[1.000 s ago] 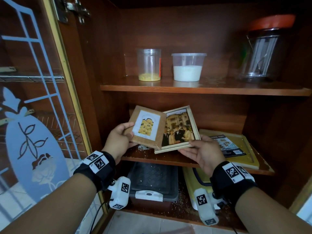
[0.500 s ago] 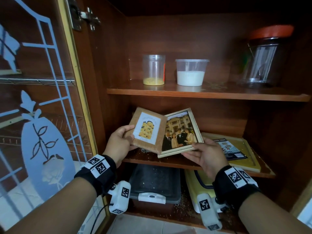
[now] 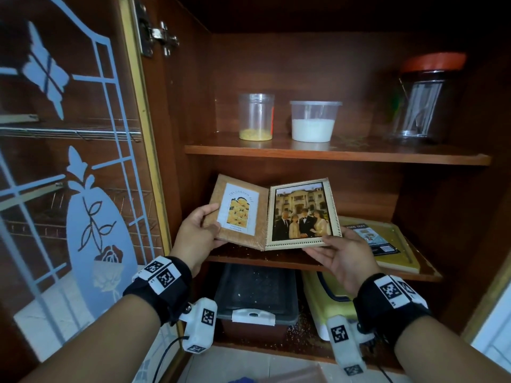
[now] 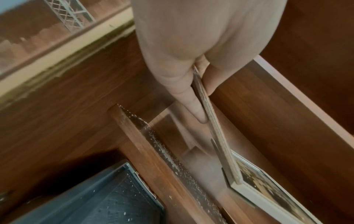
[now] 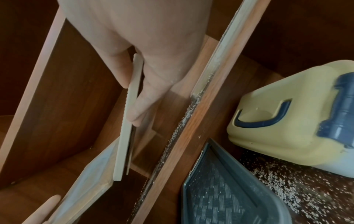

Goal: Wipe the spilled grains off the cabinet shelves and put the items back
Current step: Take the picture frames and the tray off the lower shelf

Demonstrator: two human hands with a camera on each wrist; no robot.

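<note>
Two picture frames are held side by side just above the middle shelf [image 3: 279, 259]. My left hand [image 3: 204, 225] grips the left edge of the brown frame [image 3: 237, 214] with a yellow flower picture, thumb on its front. The wrist view shows the thumb and fingers pinching that brown frame [image 4: 212, 119]. My right hand [image 3: 330, 246] holds the lower right corner of the white-gold frame [image 3: 302, 214] with a group photo. Its thin edge shows as the white-gold frame [image 5: 130, 115] between thumb and fingers. Spilled grains [image 4: 168, 151] line the shelf's front edge, and more grains [image 5: 287, 181] cover the bottom shelf.
A yellow food tray [image 3: 392, 244] lies on the middle shelf's right. Below stand a dark grey bin [image 3: 257, 291] and a yellow container [image 3: 331, 288]. The top shelf holds a clear jar [image 3: 255, 117], a white-filled tub [image 3: 313, 121] and an orange-lidded jar [image 3: 425, 98]. The glass door [image 3: 83, 189] stands open at left.
Both hands keep their hold. The frames have risen slightly and the photo frame has turned squarer to the head view, which has tilted upward.
</note>
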